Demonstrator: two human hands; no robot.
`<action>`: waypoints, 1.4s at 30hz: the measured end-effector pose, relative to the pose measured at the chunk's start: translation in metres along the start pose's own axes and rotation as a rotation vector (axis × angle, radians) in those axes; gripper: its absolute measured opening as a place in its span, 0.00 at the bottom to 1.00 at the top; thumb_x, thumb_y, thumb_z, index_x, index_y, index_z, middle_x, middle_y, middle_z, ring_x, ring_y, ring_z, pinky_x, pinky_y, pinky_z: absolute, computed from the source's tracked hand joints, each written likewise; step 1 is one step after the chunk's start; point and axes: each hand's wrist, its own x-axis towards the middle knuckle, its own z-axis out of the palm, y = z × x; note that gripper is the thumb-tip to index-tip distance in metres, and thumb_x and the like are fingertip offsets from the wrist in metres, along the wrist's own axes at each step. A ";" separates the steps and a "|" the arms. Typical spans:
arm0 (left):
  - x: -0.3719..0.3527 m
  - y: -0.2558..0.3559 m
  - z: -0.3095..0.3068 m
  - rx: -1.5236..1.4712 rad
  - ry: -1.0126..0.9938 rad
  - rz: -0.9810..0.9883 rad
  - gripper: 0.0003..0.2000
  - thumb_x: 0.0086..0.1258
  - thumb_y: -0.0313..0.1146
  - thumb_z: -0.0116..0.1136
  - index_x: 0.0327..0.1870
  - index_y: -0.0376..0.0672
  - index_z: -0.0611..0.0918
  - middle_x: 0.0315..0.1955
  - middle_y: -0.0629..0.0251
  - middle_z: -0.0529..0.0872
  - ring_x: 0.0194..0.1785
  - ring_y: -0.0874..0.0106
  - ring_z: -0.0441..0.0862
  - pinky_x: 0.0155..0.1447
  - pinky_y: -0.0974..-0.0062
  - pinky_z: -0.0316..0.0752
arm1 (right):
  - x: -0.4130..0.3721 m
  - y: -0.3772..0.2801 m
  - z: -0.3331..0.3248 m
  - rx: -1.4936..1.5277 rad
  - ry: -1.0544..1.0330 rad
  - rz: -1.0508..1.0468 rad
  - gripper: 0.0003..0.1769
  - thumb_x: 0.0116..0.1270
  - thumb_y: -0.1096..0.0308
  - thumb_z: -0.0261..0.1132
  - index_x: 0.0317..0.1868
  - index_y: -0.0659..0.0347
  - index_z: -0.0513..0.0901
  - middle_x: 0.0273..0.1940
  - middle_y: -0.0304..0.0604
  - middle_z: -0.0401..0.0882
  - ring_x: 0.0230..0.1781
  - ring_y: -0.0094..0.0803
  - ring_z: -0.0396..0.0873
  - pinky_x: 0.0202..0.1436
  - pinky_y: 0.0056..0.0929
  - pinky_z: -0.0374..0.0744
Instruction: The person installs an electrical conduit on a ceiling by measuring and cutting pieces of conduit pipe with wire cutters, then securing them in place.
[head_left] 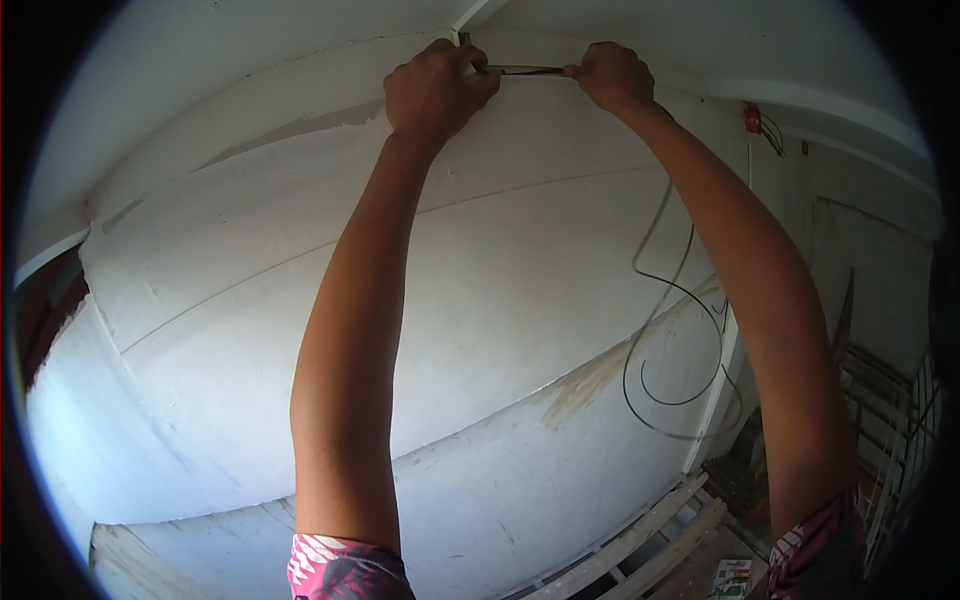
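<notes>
Both arms reach up to the top of a white wall (500,270). My left hand (436,92) is closed on one end of a short stretch of dark wire (535,71), beside the lower end of a white strip (476,14). My right hand (613,78) pinches the same wire a little to the right. Between the hands the wire runs nearly level. Below my right forearm, long loops of thin dark cable (633,350) hang in front of the wall.
A red box (752,120) with loose wires sits high on the right. Wooden slats (640,535) lie at the wall's foot, near a printed packet (732,578). A metal rack (885,400) stands at the far right.
</notes>
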 end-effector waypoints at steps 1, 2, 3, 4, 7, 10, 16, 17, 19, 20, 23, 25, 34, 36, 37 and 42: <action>0.000 0.000 0.001 0.006 0.011 0.003 0.12 0.61 0.51 0.69 0.36 0.54 0.89 0.32 0.73 0.86 0.32 0.66 0.85 0.34 0.65 0.78 | -0.006 0.000 0.002 0.000 -0.003 -0.002 0.16 0.66 0.55 0.71 0.38 0.61 0.87 0.45 0.49 0.85 0.49 0.43 0.84 0.50 0.44 0.81; 0.000 -0.001 0.002 0.013 0.024 0.006 0.12 0.60 0.51 0.70 0.35 0.54 0.89 0.32 0.73 0.86 0.32 0.65 0.85 0.34 0.65 0.78 | -0.011 0.001 0.005 -0.109 0.154 -0.154 0.14 0.65 0.58 0.71 0.39 0.62 0.86 0.47 0.49 0.84 0.50 0.43 0.83 0.51 0.44 0.81; 0.001 -0.001 0.001 0.015 0.026 0.003 0.12 0.60 0.51 0.70 0.35 0.54 0.89 0.32 0.73 0.86 0.32 0.65 0.85 0.34 0.65 0.78 | -0.015 0.001 0.009 -0.218 0.312 -0.304 0.12 0.65 0.61 0.70 0.41 0.62 0.86 0.50 0.48 0.82 0.50 0.44 0.83 0.51 0.44 0.81; 0.001 -0.001 0.000 0.025 0.014 0.006 0.13 0.60 0.51 0.70 0.35 0.54 0.88 0.32 0.72 0.86 0.32 0.65 0.85 0.34 0.65 0.78 | -0.016 0.001 0.012 -0.217 0.311 -0.305 0.12 0.65 0.61 0.70 0.41 0.62 0.86 0.50 0.48 0.82 0.50 0.44 0.83 0.51 0.44 0.81; 0.002 0.001 -0.001 0.030 -0.012 -0.006 0.13 0.61 0.52 0.70 0.37 0.54 0.87 0.33 0.71 0.86 0.32 0.64 0.86 0.34 0.64 0.78 | -0.021 -0.005 0.020 0.013 0.127 -0.423 0.10 0.63 0.67 0.69 0.43 0.63 0.86 0.52 0.49 0.80 0.49 0.46 0.83 0.52 0.42 0.80; 0.004 0.004 -0.005 0.018 -0.071 -0.047 0.14 0.61 0.51 0.69 0.40 0.55 0.87 0.35 0.70 0.86 0.35 0.64 0.86 0.37 0.63 0.78 | -0.034 -0.022 0.015 0.155 0.192 -0.427 0.12 0.63 0.67 0.68 0.44 0.63 0.85 0.49 0.52 0.82 0.49 0.45 0.83 0.53 0.38 0.81; 0.005 0.004 -0.013 -0.040 -0.154 -0.077 0.20 0.59 0.46 0.69 0.51 0.52 0.83 0.44 0.66 0.87 0.45 0.60 0.86 0.47 0.62 0.79 | -0.057 -0.071 -0.002 1.113 -0.308 -0.009 0.23 0.66 0.54 0.70 0.54 0.61 0.84 0.53 0.44 0.82 0.51 0.36 0.81 0.55 0.37 0.80; 0.005 0.005 -0.015 -0.060 -0.161 -0.081 0.23 0.58 0.45 0.69 0.55 0.50 0.82 0.46 0.64 0.87 0.48 0.59 0.86 0.49 0.61 0.79 | -0.061 -0.079 -0.003 1.170 -0.366 -0.033 0.24 0.67 0.52 0.70 0.55 0.62 0.83 0.53 0.43 0.82 0.52 0.35 0.80 0.57 0.37 0.78; 0.005 0.006 -0.018 -0.091 -0.154 -0.073 0.27 0.58 0.42 0.68 0.60 0.48 0.77 0.48 0.62 0.86 0.49 0.59 0.86 0.50 0.61 0.79 | -0.063 -0.085 -0.005 1.224 -0.425 -0.060 0.26 0.68 0.51 0.69 0.56 0.63 0.83 0.52 0.41 0.82 0.54 0.34 0.78 0.59 0.38 0.76; 0.004 0.005 -0.020 -0.120 -0.148 -0.065 0.31 0.58 0.39 0.67 0.64 0.46 0.73 0.50 0.60 0.86 0.51 0.59 0.86 0.51 0.61 0.79 | -0.063 -0.088 -0.007 1.249 -0.433 -0.050 0.26 0.68 0.51 0.69 0.56 0.64 0.83 0.53 0.42 0.82 0.55 0.33 0.77 0.61 0.37 0.74; 0.007 -0.004 -0.027 -0.201 -0.271 -0.047 0.36 0.58 0.38 0.67 0.68 0.42 0.66 0.54 0.56 0.83 0.53 0.57 0.85 0.52 0.61 0.80 | -0.062 -0.088 -0.008 1.265 -0.432 -0.029 0.26 0.68 0.51 0.69 0.57 0.64 0.82 0.54 0.41 0.81 0.57 0.32 0.75 0.65 0.36 0.70; 0.007 -0.003 -0.035 -0.241 -0.311 -0.061 0.36 0.58 0.34 0.64 0.69 0.43 0.63 0.53 0.54 0.84 0.55 0.56 0.84 0.55 0.60 0.78 | -0.061 -0.090 -0.008 1.252 -0.417 -0.020 0.26 0.68 0.51 0.69 0.57 0.63 0.82 0.55 0.41 0.80 0.57 0.32 0.74 0.66 0.36 0.69; 0.009 -0.033 -0.031 -0.606 -0.399 -0.013 0.33 0.62 0.28 0.60 0.70 0.38 0.63 0.58 0.48 0.81 0.59 0.54 0.82 0.63 0.61 0.76 | -0.036 -0.084 0.006 1.290 -0.274 -0.073 0.13 0.72 0.69 0.63 0.51 0.68 0.83 0.47 0.47 0.84 0.45 0.33 0.83 0.51 0.32 0.82; 0.009 -0.041 -0.031 -0.839 -0.416 -0.041 0.33 0.62 0.25 0.59 0.71 0.38 0.63 0.56 0.47 0.82 0.60 0.55 0.81 0.64 0.62 0.75 | -0.033 -0.083 0.000 1.264 -0.239 -0.081 0.12 0.74 0.72 0.59 0.51 0.71 0.81 0.45 0.51 0.83 0.40 0.35 0.85 0.47 0.30 0.86; 0.007 -0.039 -0.036 -0.917 -0.412 -0.098 0.34 0.62 0.25 0.62 0.71 0.37 0.64 0.56 0.48 0.82 0.60 0.59 0.82 0.64 0.64 0.76 | -0.034 -0.082 -0.002 1.263 -0.240 -0.083 0.12 0.74 0.72 0.59 0.51 0.71 0.81 0.45 0.51 0.83 0.40 0.35 0.85 0.47 0.30 0.86; 0.006 -0.038 -0.043 -1.014 -0.358 -0.153 0.37 0.59 0.24 0.70 0.71 0.37 0.65 0.55 0.50 0.83 0.60 0.63 0.82 0.62 0.67 0.80 | -0.029 -0.075 -0.001 1.265 -0.237 -0.132 0.13 0.77 0.70 0.55 0.52 0.73 0.79 0.46 0.50 0.83 0.44 0.37 0.86 0.51 0.31 0.87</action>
